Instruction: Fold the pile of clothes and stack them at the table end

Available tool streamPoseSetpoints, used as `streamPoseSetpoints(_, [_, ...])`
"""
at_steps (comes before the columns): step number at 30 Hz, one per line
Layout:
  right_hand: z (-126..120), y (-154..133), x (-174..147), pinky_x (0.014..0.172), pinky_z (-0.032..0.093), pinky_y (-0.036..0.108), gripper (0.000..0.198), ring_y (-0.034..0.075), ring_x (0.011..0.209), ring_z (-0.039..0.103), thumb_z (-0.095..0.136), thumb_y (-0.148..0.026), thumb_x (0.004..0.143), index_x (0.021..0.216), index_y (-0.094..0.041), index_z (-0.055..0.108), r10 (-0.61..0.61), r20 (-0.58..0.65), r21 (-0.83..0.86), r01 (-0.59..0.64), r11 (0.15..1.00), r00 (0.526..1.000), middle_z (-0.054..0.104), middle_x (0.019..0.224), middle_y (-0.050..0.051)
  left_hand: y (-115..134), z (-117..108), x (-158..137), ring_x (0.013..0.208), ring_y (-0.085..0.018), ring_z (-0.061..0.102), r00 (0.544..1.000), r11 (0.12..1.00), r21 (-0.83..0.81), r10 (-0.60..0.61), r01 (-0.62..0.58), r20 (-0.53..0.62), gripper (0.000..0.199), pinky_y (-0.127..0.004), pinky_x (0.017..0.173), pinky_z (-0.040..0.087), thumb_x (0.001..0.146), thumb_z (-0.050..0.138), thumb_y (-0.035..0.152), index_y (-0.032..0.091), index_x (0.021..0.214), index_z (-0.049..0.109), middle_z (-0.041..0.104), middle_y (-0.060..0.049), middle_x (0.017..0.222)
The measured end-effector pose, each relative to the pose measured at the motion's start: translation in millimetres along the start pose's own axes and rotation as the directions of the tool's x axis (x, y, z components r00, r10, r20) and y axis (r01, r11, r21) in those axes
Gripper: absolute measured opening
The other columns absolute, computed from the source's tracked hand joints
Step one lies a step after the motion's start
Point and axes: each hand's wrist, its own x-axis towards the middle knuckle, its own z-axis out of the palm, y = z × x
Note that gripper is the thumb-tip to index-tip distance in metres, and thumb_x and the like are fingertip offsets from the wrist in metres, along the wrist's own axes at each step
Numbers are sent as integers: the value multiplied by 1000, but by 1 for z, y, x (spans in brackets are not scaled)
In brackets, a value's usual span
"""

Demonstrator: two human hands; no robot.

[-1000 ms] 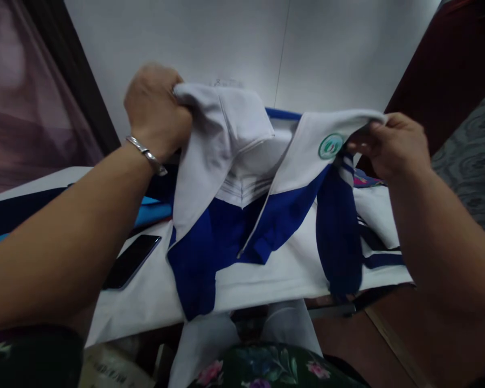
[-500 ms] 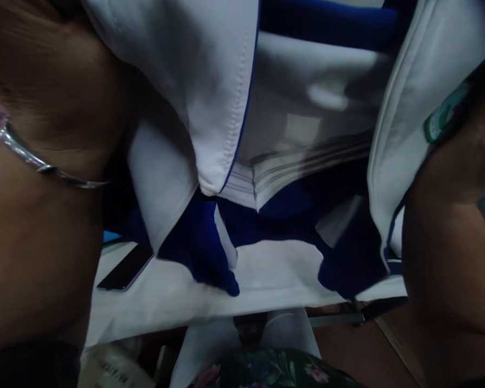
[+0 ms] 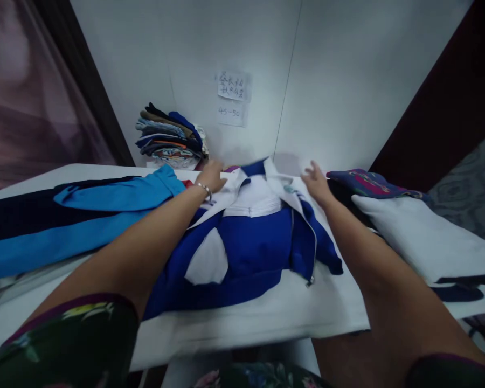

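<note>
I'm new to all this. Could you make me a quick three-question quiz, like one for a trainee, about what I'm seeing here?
1. Multiple choice. Whose collar is between the left hand and the right hand?
a) a yellow raincoat's
b) the blue-and-white jacket's
c) a red coat's

2. True or false? In the picture, the stack of folded clothes is to the right of the lower paper note.

3. Fill in the blank. The lower paper note reads "45-__".

Key: 1. b. 2. False; the stack is to the left of the note. 3. 50.
</note>
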Motion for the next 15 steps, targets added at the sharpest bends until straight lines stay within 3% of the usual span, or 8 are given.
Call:
streamPoseSetpoints(3, [14, 36, -68, 101, 42, 48, 58, 28, 112, 60, 64, -33, 78, 132, -13, 52, 129, 289, -3, -134, 991, 948, 63, 120, 18, -19, 41, -44, 111, -23, 56, 991, 1000, 9, -7, 5, 136, 36, -32, 98, 42, 80, 57, 30, 14, 112, 62, 58, -13, 123])
streamPoseSetpoints(5, [13, 49, -116, 104, 39, 49, 50, 29, 114, 59, 64, -35, 78, 123, -16, 60, 147, 355, -59, -135, 989, 923, 65, 120, 14, -31, 53, -80, 110, -24, 57, 984, 1000, 9, -19, 17, 180, 39, -34, 97, 43, 84, 51, 38, 15, 113, 62, 59, -13, 121])
streamPoseSetpoints(9, [-4, 57, -183, 112, 30, 46, 46, 27, 127, 49, 63, -41, 79, 122, -26, 62, 127, 310, -122, -93, 988, 942, 58, 132, 6, -47, 49, -147, 109, -29, 57, 949, 987, 37, -161, 157, 271, 53, -38, 92, 45, 85, 43, 50, 14, 121, 56, 59, -14, 121])
streamPoseSetpoints(12, [-15, 56, -208, 115, 26, 44, 54, 27, 133, 41, 65, -45, 77, 127, -27, 58, 188, 250, -159, -152, 976, 950, 51, 140, 5, -50, 34, -184, 99, -29, 62, 871, 947, 50, -310, 316, 382, 64, -38, 80, 47, 83, 41, 59, 15, 128, 50, 62, -14, 115])
streamPoseSetpoints(15, [-17, 60, -221, 115, 26, 45, 57, 27, 134, 40, 64, -45, 78, 131, -26, 55, 226, 245, -241, -166, 956, 943, 49, 141, 7, -49, 20, -207, 90, -28, 64, 816, 918, 16, -360, 396, 452, 69, -37, 73, 47, 80, 40, 65, 16, 128, 50, 67, -11, 102])
